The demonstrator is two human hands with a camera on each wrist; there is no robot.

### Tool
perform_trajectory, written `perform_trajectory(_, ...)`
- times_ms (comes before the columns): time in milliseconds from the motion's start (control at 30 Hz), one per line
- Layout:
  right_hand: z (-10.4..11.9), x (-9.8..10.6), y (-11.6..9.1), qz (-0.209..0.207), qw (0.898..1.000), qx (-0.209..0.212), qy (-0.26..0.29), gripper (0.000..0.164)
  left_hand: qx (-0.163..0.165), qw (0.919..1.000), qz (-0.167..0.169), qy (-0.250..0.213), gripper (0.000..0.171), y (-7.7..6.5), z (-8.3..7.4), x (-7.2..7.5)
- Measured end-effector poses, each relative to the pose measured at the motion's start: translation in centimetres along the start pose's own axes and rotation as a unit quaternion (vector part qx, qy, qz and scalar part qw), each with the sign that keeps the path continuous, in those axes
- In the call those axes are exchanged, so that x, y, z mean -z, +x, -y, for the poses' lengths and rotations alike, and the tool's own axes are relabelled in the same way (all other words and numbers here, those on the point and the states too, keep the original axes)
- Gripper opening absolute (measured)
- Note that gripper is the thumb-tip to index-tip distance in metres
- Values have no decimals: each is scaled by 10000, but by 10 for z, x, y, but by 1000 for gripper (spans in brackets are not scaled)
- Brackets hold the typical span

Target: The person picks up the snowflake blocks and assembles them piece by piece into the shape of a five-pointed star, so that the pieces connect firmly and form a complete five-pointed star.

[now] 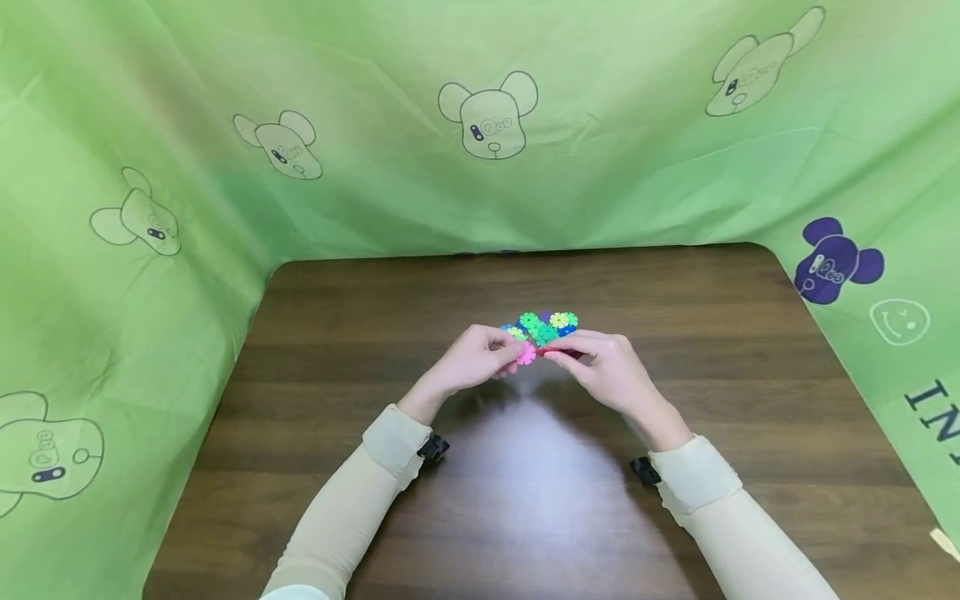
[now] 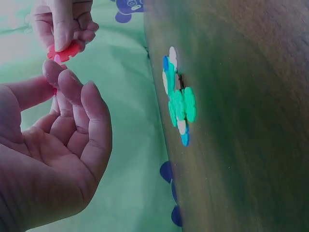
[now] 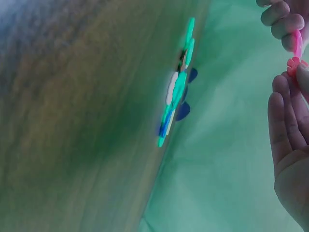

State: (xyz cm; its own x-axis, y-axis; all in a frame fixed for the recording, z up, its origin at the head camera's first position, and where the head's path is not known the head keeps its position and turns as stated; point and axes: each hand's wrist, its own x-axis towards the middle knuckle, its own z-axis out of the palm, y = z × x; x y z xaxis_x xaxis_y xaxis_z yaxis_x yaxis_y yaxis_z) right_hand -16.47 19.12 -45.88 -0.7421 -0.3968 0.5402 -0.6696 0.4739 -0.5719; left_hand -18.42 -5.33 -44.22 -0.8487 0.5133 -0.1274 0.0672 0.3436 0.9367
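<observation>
Between thumb and fingers, the left hand point(image 1: 480, 357) pinches a pink notched plastic disc point(image 1: 527, 354), shaped like a snowflake. My right hand point(image 1: 609, 367) pinches a red disc point(image 2: 65, 51) of the same kind. The two discs meet edge to edge above the table, at an angle to each other; how deep their notches sit is too small to tell. In the right wrist view the pink disc point(image 3: 298, 43) stands above the red one, and fingers hide part of both. Behind the hands lies a small pile of notched discs point(image 1: 543, 333), green, blue, yellow and purple.
The pile rests on a brown wood-grain table point(image 1: 337, 317) towards its far side. Green cloth point(image 1: 375, 192) printed with bear heads hangs round the table's back and sides. A small pale strip point(image 1: 945, 543) shows at the right edge.
</observation>
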Motion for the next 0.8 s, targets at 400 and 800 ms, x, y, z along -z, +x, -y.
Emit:
perform_trajectory(400,1,-8,-7,-89,9988,470,-109,17,31,9998,59,176,30,-1,0,-7)
perform_trajectory(800,1,-11,-7,15,9954,869,-413,20,41,9995,-316,57,27,-3,9,-18)
